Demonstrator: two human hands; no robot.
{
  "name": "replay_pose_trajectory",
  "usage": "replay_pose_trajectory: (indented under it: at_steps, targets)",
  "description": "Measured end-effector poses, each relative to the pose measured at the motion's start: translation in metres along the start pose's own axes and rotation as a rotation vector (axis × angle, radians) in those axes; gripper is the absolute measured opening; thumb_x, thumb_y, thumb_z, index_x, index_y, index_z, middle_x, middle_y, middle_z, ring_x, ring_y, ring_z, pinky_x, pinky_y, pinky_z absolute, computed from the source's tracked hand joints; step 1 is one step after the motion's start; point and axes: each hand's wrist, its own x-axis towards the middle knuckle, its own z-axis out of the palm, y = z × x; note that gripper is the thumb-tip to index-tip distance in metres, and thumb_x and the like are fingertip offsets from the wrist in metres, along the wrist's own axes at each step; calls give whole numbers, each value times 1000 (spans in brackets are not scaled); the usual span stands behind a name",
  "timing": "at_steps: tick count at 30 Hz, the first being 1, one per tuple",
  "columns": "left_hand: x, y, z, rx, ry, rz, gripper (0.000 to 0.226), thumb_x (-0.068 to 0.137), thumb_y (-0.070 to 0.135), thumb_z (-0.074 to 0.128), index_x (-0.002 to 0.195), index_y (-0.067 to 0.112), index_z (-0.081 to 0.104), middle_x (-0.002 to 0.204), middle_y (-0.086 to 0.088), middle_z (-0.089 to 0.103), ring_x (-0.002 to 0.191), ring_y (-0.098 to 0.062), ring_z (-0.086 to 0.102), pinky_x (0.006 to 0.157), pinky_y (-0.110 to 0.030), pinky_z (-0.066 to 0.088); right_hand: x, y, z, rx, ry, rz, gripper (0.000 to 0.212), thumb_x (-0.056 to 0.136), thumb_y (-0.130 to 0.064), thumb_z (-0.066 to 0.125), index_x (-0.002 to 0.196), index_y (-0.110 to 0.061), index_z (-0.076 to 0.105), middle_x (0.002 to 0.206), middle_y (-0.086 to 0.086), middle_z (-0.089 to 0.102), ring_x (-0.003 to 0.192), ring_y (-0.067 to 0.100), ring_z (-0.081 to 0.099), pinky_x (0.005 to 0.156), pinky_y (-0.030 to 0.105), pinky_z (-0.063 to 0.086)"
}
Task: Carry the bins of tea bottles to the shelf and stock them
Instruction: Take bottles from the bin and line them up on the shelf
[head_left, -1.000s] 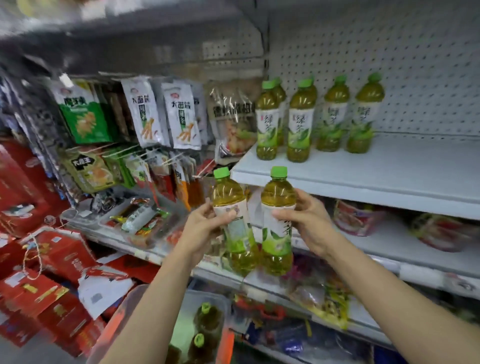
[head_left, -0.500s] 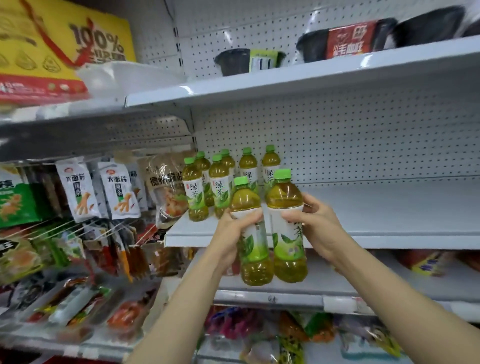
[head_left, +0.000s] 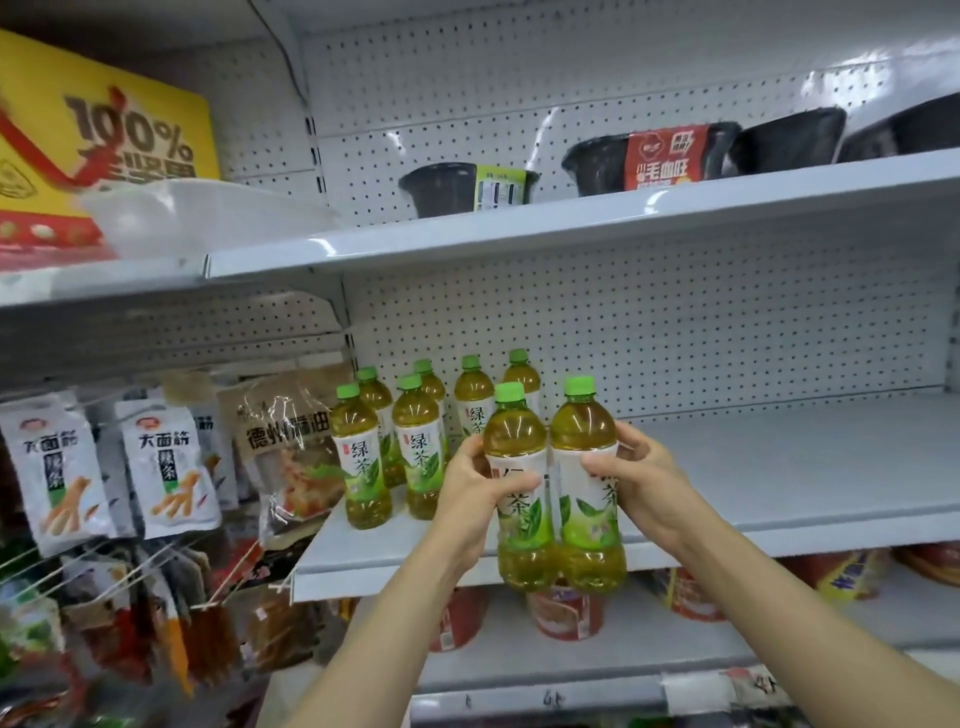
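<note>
White metal store shelving with a pegboard back panel (head_left: 701, 332) filled the frame. The middle shelf (head_left: 779, 467) ran across the centre and right of the frame; its right part lay bare. At its left end, in the centre of the frame, six tea bottles (head_left: 415, 452) with green caps and white-and-green labels stood upright, in rows one behind another. The upper shelf (head_left: 571, 223) crossed the top of the frame and carried black bowls (head_left: 675, 156), one with a red sleeve and one with a green label. In the upper left of the frame a clear plastic tub (head_left: 197, 213) stood before a yellow box (head_left: 78, 140) printed "100%". At the left of the frame, snack packets (head_left: 171, 478) hung on pegs. Red tubs (head_left: 566, 613) sat on the lower shelf, at the lower centre.

The left hand (head_left: 475, 499) gripped the left tea bottle (head_left: 519, 483), with fingers curled round the label and the thumb across its front. The right hand (head_left: 644, 483) gripped the right tea bottle (head_left: 587, 467) in the same manner, thumb on the front of the label. The two held bottles were upright and touched side by side. They hung in front of the middle shelf's front edge, their bases below the shelf lip, just right of the standing group. Both forearms rose from the bottom of the frame.
</note>
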Motion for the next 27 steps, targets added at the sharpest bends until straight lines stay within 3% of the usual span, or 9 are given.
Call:
replay_pose_trajectory:
  at_steps: [4, 8, 14, 19, 22, 27]
  targets:
    - [23, -13, -5, -39, 51, 49, 60, 68, -7, 79, 120, 15, 59, 104, -5, 74, 98, -23, 70, 86, -41, 57, 8, 10, -5, 23, 69, -24, 67, 53, -4, 84, 117, -5, 64, 100, 12, 73, 87, 23, 69, 68, 28, 56]
    - [43, -19, -4, -57, 84, 63, 64, 70, -2, 81, 126, 16, 56, 107, -1, 73, 101, -19, 69, 87, -39, 57, 29, 12, -10, 69, 111, -25, 88, 37, -18, 97, 117, -4, 64, 99, 11, 72, 86, 21, 69, 71, 30, 57]
    - [76, -20, -5, -15, 172, 59, 65, 71, 5, 81, 129, 21, 54, 108, 3, 71, 102, -18, 66, 75, -31, 52, 74, 16, -6, 90, 84, 3, 61, 60, 4, 80, 119, -5, 64, 98, 10, 72, 87, 22, 66, 79, 31, 55]
    - [95, -28, -10, 28, 263, 89, 63, 72, 1, 78, 118, 36, 54, 107, 8, 71, 101, -13, 66, 89, -39, 53, 109, 30, -2, 34, 33, 9, 64, 61, 7, 79, 122, -4, 63, 111, 18, 69, 99, 28, 65, 85, 33, 53]
    - [101, -36, -12, 103, 304, 115, 73, 70, 2, 80, 132, 27, 49, 114, 6, 69, 106, -13, 65, 97, -44, 51, 122, 40, -3, 56, 31, 38, 68, 59, 6, 80, 124, -5, 62, 119, 22, 66, 103, 30, 63, 90, 38, 53]
    - [108, -43, -9, 168, 337, 129, 78, 72, 9, 81, 138, 26, 42, 123, 6, 62, 115, -14, 59, 102, -45, 47, 132, 55, -11, 24, 1, 59, 78, 52, -1, 86, 125, -5, 60, 123, 23, 64, 109, 33, 62, 103, 48, 45]
